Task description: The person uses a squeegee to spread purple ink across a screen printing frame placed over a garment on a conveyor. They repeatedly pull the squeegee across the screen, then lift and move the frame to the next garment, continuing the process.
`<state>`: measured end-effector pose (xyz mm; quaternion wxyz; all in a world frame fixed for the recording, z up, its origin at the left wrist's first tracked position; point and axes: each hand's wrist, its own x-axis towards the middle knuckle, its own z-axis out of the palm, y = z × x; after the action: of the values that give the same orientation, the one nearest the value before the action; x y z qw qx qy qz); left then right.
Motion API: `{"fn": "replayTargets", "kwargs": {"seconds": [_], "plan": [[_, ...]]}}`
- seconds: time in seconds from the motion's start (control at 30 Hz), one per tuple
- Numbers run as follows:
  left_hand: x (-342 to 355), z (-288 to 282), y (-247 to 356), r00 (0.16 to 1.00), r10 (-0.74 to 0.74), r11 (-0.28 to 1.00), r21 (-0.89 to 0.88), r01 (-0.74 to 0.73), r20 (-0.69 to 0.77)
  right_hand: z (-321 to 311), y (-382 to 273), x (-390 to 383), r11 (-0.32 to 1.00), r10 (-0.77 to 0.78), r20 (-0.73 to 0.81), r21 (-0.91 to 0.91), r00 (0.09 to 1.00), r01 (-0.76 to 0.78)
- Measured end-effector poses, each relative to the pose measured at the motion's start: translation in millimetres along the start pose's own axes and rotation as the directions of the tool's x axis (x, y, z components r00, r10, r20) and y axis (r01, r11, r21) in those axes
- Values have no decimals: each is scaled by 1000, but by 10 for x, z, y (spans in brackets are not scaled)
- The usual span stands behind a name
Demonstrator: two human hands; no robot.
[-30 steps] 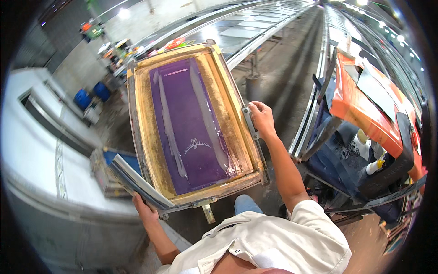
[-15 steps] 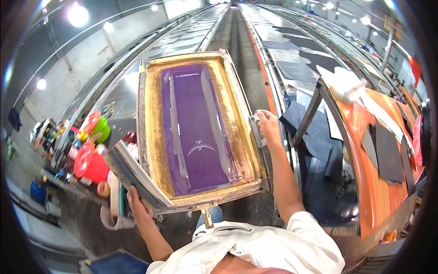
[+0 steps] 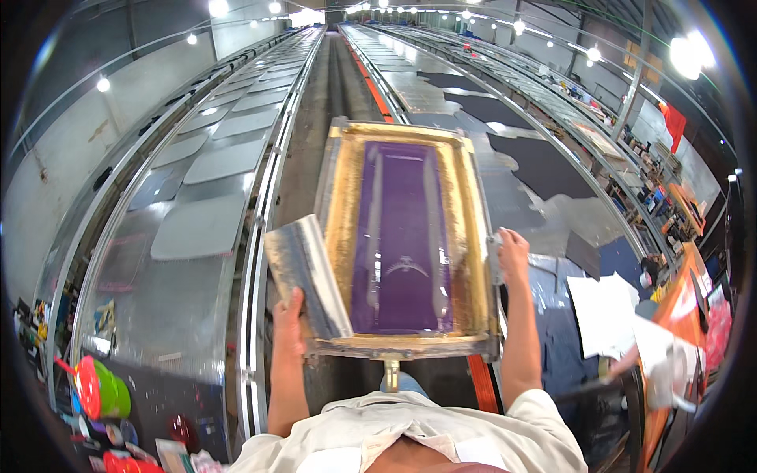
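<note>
A screen-printing frame (image 3: 339, 189) with a yellowed wooden border and a purple mesh (image 3: 404, 307) hangs in front of my body, its long side pointing away from me. The mesh bears a pale crest-like figure near its close end. My left hand (image 3: 289, 323) is closed at the frame's near left corner and grips a wide squeegee (image 3: 306, 272) that stands tilted against the left side. Whether its fingers also hold the frame is hidden. At the right edge my right hand (image 3: 513, 254) is closed round a small metal bracket fixed to the frame.
Long printing tables run away on both sides, with grey panels (image 3: 201, 225) on the left and dark sheets (image 3: 540, 164) on the right. An aisle (image 3: 319, 102) lies between them. A green and red bucket (image 3: 102, 388) stands at lower left, white paper (image 3: 601, 311) at right.
My body and view have turned, and the frame now appears farther right, over the aisle and right-hand table. The squeegee stands more upright. Both hands keep their grip.
</note>
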<state>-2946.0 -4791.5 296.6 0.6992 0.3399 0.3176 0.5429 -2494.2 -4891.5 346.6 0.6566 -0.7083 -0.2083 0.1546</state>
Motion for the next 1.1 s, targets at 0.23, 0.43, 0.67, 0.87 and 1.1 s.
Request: {"fn": "replayTargets", "kwargs": {"seconds": [0.23, 0.43, 0.67, 0.87, 1.1], "plan": [[1529, 9, -279, 929, -232, 972, 98, 212, 287, 98, 76, 181, 987, -128, -240, -125, 962, 100], [2746, 32, -494, 873, -338, 941, 97, 326, 351, 806, -81, 616, 977, -66, -316, -211, 947, -2], [4416, 555, 86, 866, -378, 925, 97, 367, 328, 1961, -442, 1996, 989, 10, -285, -139, 959, -52], [6219, 1115, 38, 781, -441, 896, 168, 411, 442, 2657, -671, 3326, 986, -15, -323, -162, 946, -40], [8128, 1616, 91, 576, -583, 789, 230, 570, 573, 3366, -888, 4228, 977, 5, -506, -180, 862, -111]]}}
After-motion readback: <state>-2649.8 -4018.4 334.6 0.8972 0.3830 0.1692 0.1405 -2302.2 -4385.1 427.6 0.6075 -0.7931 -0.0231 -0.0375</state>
